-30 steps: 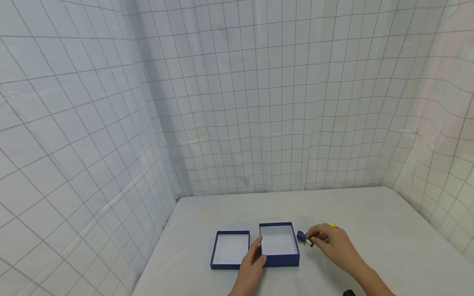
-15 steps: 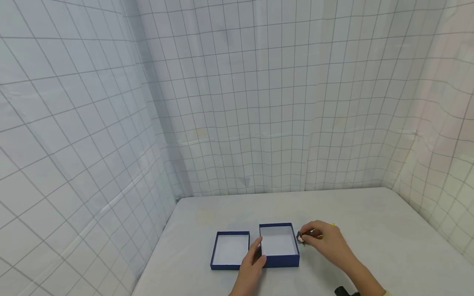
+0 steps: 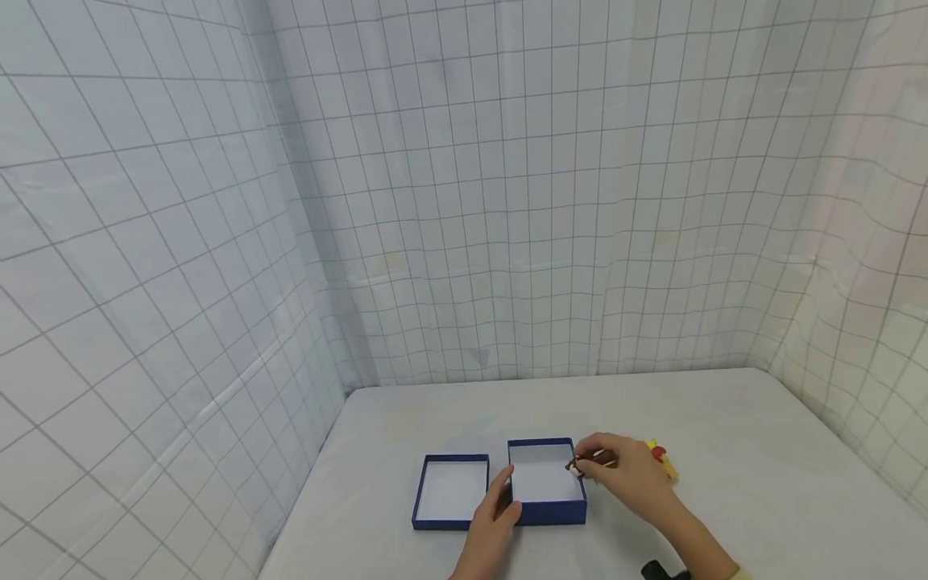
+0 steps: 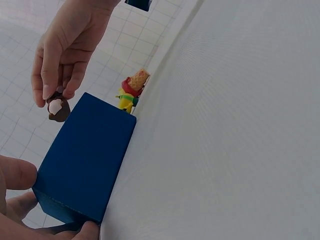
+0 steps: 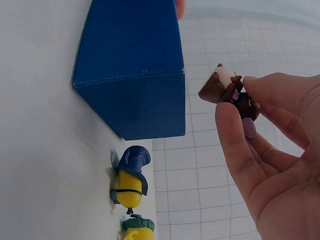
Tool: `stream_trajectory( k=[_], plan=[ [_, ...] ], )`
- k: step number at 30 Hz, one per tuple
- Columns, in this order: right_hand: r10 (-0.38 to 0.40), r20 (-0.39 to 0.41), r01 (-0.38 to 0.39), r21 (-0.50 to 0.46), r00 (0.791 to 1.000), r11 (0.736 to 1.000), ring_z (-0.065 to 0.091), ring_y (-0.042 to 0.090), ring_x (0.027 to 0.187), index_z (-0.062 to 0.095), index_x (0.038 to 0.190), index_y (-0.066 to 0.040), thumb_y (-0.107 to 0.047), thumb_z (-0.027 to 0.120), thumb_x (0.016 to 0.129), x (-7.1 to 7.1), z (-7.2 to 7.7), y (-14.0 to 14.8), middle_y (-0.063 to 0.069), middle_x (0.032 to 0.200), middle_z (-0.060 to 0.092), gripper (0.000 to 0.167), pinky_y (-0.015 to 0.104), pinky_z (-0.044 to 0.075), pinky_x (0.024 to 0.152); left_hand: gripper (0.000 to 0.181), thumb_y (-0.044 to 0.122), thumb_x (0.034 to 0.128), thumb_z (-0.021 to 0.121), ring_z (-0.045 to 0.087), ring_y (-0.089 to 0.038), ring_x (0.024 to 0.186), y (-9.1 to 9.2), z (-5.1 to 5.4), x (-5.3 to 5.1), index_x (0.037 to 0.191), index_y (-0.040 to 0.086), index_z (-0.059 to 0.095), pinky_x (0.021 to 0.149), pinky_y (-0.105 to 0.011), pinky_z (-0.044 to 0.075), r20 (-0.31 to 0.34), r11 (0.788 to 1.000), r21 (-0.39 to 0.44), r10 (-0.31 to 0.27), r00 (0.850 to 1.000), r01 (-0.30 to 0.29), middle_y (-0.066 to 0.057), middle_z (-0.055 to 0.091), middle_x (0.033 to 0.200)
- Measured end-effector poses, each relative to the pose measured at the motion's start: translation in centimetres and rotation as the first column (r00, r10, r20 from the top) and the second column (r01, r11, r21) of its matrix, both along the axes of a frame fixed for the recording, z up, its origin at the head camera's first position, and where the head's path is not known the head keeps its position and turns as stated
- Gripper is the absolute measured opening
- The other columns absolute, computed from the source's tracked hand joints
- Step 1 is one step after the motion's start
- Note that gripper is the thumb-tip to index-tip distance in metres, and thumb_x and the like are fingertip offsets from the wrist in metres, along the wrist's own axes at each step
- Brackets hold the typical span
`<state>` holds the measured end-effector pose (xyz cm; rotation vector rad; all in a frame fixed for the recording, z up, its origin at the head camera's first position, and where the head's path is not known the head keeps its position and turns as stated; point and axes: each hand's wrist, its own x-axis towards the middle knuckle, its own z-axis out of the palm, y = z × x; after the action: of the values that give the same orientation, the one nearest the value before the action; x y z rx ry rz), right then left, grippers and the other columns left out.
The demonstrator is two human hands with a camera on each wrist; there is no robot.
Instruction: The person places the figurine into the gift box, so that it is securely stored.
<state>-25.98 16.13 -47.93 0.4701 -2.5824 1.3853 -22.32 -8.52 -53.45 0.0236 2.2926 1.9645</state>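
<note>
In the head view, my left hand (image 3: 493,525) holds the front left corner of a blue box (image 3: 553,513) with a white inside, thumb on the front wall and fingers along the left side. My right hand (image 3: 629,477) pinches a small brown toy figurine (image 5: 220,82) with a pale face between thumb and fingertips. It hangs just above the box's right rim, the box inside visible below. The right wrist view shows a yellow toy figure with a blue hat (image 5: 132,187) on the table beside the box, near another yellow figure with green on top (image 5: 140,232).
A shallow blue lid (image 3: 442,524), white inside, lies left of the box. Right of my right hand is a yellow and red toy (image 3: 660,457). A black object (image 3: 663,571) shows by the right forearm. White grid-patterned curtains (image 3: 464,201) surround the white table (image 3: 406,419).
My right hand has carried the brown figurine left, from beside the box to its right rim. The yellow and red toy shows more behind it. My left hand stays on the box.
</note>
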Motion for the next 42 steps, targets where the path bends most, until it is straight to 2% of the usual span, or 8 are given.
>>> stream_trajectory(
  k=[7,14,30,42],
  plan=[
    [0.000,0.022,0.000,-0.015,1.000,1.000,0.068,0.009,0.080,0.069,0.103,-0.024,-0.017,0.081,0.086,-0.4,-0.5,-1.1,-0.011,0.091,0.071,0.022,0.023,0.058,0.069,0.055,0.014,0.1012,0.055,0.030,-0.049,0.143,0.0,0.0,0.1,0.154,0.019,0.042,0.113,-0.059,0.033,-0.019,1.000,-0.001,0.002,1.000,-0.002,-0.027,0.035,0.156],
    [-0.013,0.026,0.014,-0.036,1.000,0.999,0.068,0.007,0.078,0.067,0.108,-0.018,-0.014,0.082,0.084,-0.6,-0.5,-2.2,-0.010,0.092,0.072,0.028,0.021,0.057,0.071,0.055,0.016,0.1017,0.055,0.030,-0.049,0.143,0.1,0.1,0.1,0.154,0.022,0.042,0.113,-0.059,0.034,0.004,1.000,-0.015,0.008,1.000,-0.008,-0.026,0.035,0.156],
    [0.122,0.061,-0.119,-0.046,0.991,0.992,0.069,0.012,0.083,0.070,0.112,-0.012,-0.017,0.079,0.087,-1.0,-1.3,-3.9,-0.006,0.095,0.073,0.027,0.023,0.058,0.068,0.055,0.014,0.1016,0.055,0.029,-0.049,0.143,-0.2,0.0,0.0,0.155,0.020,0.041,0.113,-0.058,0.033,-0.014,1.000,0.015,-0.016,1.000,0.016,-0.026,0.034,0.157],
    [0.172,0.072,-0.169,-0.042,0.982,0.985,0.070,0.012,0.083,0.071,0.114,-0.005,-0.013,0.079,0.087,-1.1,-2.1,-5.3,-0.002,0.097,0.071,0.029,0.024,0.060,0.067,0.055,0.015,0.1027,0.055,0.026,-0.049,0.145,-0.4,-0.1,0.1,0.156,0.020,0.039,0.114,-0.056,0.034,-0.015,0.998,0.040,-0.050,0.999,0.050,-0.026,0.031,0.158]
  ],
)
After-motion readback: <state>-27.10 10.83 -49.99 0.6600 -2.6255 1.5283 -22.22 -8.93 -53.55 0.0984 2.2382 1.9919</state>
